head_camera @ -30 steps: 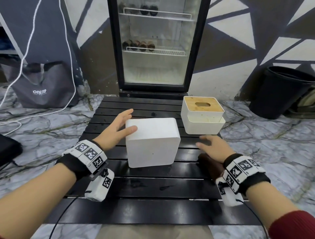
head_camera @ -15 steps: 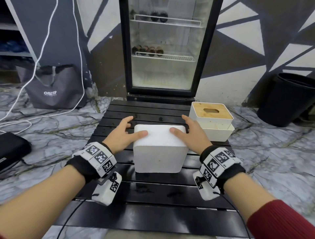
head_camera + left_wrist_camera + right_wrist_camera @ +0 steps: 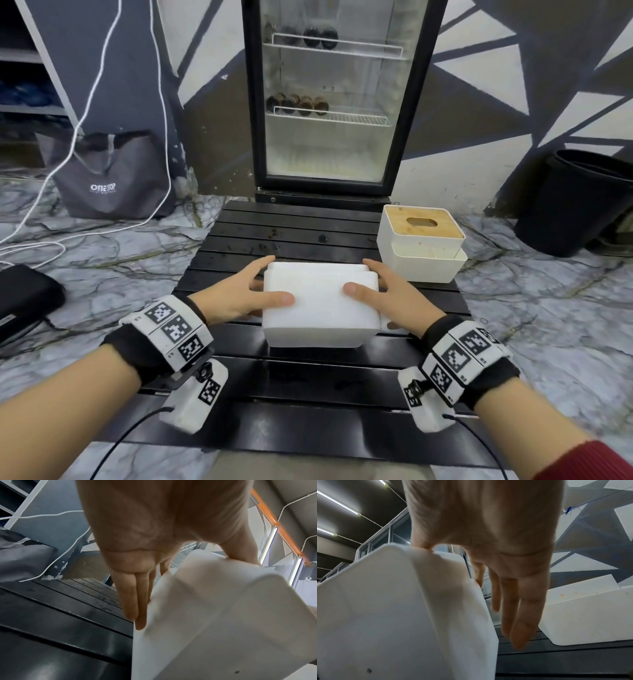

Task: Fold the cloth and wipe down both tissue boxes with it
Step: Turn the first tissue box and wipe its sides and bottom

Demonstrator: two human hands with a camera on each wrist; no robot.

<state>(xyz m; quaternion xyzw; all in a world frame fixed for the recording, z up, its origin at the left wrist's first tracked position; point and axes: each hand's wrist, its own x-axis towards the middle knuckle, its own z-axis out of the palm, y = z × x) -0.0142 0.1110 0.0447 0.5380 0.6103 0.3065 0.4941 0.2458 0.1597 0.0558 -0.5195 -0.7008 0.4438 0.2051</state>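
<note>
White plastic fills the middle of the head view: a plain box tipped on the black slatted table, its broad blank face turned up toward the camera. Both hands grip it from either side. The left hand has its thumb laid across the near face and its fingers together, straight down the box's left side, tips close to the slats. The right hand mirrors it, thumb on the face, fingers long and close together down the right side; in the right wrist view they hang just beside the wall, and I cannot tell whether all of them touch it.

A second box, white with a wooden lid and an oval slot, stands upright at the table's far right corner, near the held box but apart from it. Small yellowish specks show on its wall in the right wrist view.

Behind the table stands a glass-door fridge with dark bottles on its shelves. A grey bag sits on the marble floor at left with white cables draped over it, and a black bin stands at right. No view shows the cloth.
</note>
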